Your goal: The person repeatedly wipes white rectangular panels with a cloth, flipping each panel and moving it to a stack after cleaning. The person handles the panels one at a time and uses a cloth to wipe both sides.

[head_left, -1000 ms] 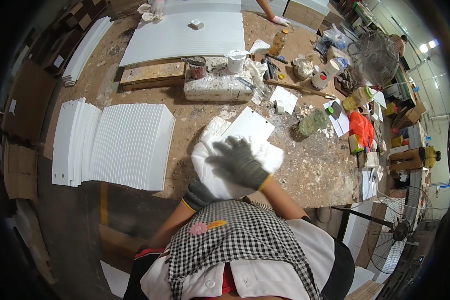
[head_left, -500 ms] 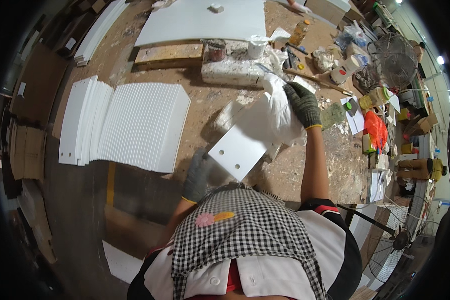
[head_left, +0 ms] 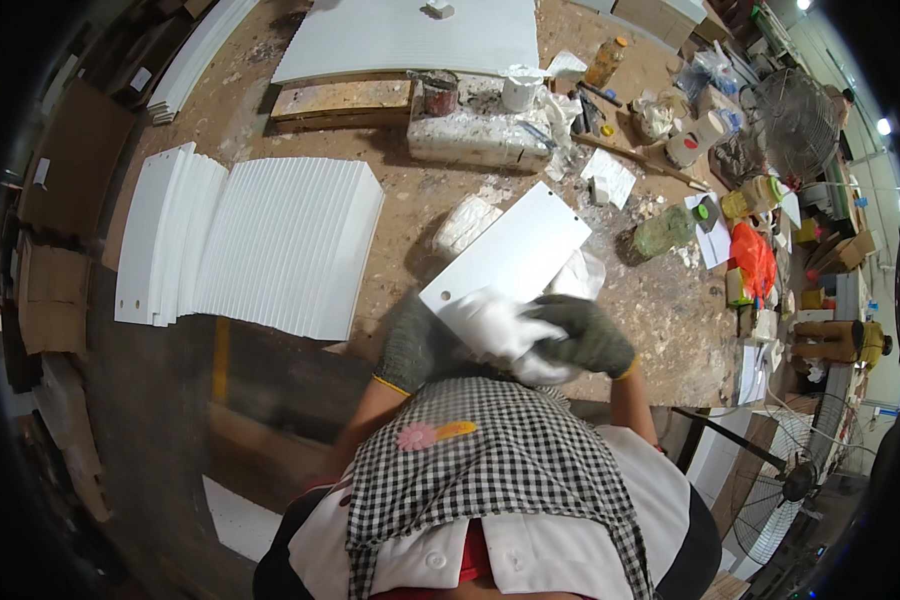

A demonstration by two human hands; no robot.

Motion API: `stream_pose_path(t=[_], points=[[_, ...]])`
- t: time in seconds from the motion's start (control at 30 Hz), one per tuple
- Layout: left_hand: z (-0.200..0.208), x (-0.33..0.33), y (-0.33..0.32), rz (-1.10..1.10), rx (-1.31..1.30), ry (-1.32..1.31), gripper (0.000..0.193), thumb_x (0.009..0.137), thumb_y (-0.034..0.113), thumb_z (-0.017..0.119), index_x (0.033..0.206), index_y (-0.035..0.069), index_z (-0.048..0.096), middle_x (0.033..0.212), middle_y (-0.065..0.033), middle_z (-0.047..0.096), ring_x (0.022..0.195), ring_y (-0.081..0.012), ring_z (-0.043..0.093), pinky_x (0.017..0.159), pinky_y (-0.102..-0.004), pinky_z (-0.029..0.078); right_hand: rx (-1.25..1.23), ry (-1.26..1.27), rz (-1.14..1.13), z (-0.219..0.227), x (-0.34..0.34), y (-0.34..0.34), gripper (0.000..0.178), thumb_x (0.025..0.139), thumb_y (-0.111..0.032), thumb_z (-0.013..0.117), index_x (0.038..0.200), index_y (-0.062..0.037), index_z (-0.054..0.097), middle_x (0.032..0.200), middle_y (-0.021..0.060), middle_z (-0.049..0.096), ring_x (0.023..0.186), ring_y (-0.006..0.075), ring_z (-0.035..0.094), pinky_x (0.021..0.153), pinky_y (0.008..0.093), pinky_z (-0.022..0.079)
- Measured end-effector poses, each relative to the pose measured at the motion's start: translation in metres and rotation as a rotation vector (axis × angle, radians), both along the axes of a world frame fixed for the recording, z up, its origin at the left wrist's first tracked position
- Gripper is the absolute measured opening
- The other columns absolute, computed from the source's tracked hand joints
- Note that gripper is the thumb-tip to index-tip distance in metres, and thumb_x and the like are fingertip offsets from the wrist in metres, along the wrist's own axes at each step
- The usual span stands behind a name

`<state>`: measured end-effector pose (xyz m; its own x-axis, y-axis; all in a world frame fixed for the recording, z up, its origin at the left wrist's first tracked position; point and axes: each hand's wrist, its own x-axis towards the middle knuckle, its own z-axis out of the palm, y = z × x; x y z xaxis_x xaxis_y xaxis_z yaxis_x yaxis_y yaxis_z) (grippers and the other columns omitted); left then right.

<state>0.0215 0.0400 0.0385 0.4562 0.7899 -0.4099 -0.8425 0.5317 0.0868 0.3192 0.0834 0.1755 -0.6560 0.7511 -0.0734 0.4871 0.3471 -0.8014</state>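
A white rectangular panel (head_left: pixel 520 240) with small round holes near its ends lies tilted across the workbench in front of me. My left hand (head_left: pixel 415 345), in a dark grey knit glove, grips its near left corner; the fingertips are partly hidden by the panel. A crumpled white cloth (head_left: pixel 490 325) is bunched in my gloved right hand (head_left: pixel 580 335), pressed against the panel's near end. The cloth is slightly blurred. Beneath the panel's left edge shows a white wrapped block (head_left: pixel 467 225), and another white bundle (head_left: pixel 582 275) pokes out at its right.
A row of white panels (head_left: pixel 285 240) stands at the left. Beyond are a stack of white sheets (head_left: pixel 410 40), a paint-spotted block (head_left: pixel 460 140) bearing a red-brown pot (head_left: pixel 437 97) and a white cup (head_left: pixel 518 95). A green-stained bottle (head_left: pixel 662 232) lies at right.
My right hand has drawn the cloth from the panel's far end back to its near end, uncovering the far end. My left hand stays at the near corner.
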Motion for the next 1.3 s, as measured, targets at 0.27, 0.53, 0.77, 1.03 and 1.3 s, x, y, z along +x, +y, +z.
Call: stream_pose_path(t=[0.27,0.53,0.77,1.03,1.3], points=[[0.009,0.002,-0.023,0.012,-0.171,0.166,0.050,0.104,0.017,0.063,0.148,0.001,0.043,0.141,-0.0236,0.056,0.129,-0.0384,0.060,0.106,-0.0588,0.055,-0.035,-0.815,-0.216,-0.008,0.098,0.035,0.053,0.079,-0.051,0.085,0.124,-0.0242,0.078,0.136,0.0134,0.070,0.125,0.0339,0.066,0.107,0.0407,0.052],[-0.023,0.004,-0.034,-0.357,0.301,0.697,0.048,0.105,0.032,0.065,0.141,0.001,0.054,0.134,-0.0163,0.064,0.119,-0.0259,0.064,0.104,-0.0375,0.053,0.382,-0.353,-0.658,-0.045,0.006,0.240,0.037,0.098,-0.041,0.064,0.120,-0.0147,0.078,0.114,0.0197,0.075,0.110,0.0386,0.070,0.096,0.0456,0.054],[-0.039,-0.013,-0.038,-0.230,0.300,0.598,0.050,0.103,0.020,0.063,0.144,-0.004,0.046,0.132,-0.0240,0.061,0.117,-0.0354,0.067,0.102,-0.0504,0.058,0.397,-0.597,-0.676,-0.098,-0.018,0.289,0.035,0.085,-0.039,0.076,0.110,-0.0150,0.082,0.107,0.0152,0.077,0.098,0.0356,0.074,0.090,0.0451,0.056],[-0.027,-0.025,-0.038,-0.085,0.166,0.678,0.038,0.102,0.025,0.065,0.133,0.002,0.065,0.126,-0.0127,0.064,0.113,-0.0205,0.063,0.097,-0.0372,0.054,-0.440,0.136,-0.492,-0.049,-0.084,0.064,0.035,0.088,-0.013,0.084,0.121,-0.0029,0.076,0.110,0.0120,0.080,0.092,0.0181,0.074,0.090,0.0315,0.061],[-0.025,-0.034,-0.033,-0.181,0.326,0.966,0.042,0.098,0.028,0.069,0.133,0.004,0.065,0.126,-0.0192,0.062,0.113,-0.0303,0.063,0.094,-0.0403,0.055,-0.101,-0.286,-0.492,-0.090,-0.106,0.013,0.042,0.093,-0.012,0.079,0.134,-0.0100,0.072,0.114,0.0100,0.079,0.097,0.0145,0.073,0.090,0.0305,0.059]])
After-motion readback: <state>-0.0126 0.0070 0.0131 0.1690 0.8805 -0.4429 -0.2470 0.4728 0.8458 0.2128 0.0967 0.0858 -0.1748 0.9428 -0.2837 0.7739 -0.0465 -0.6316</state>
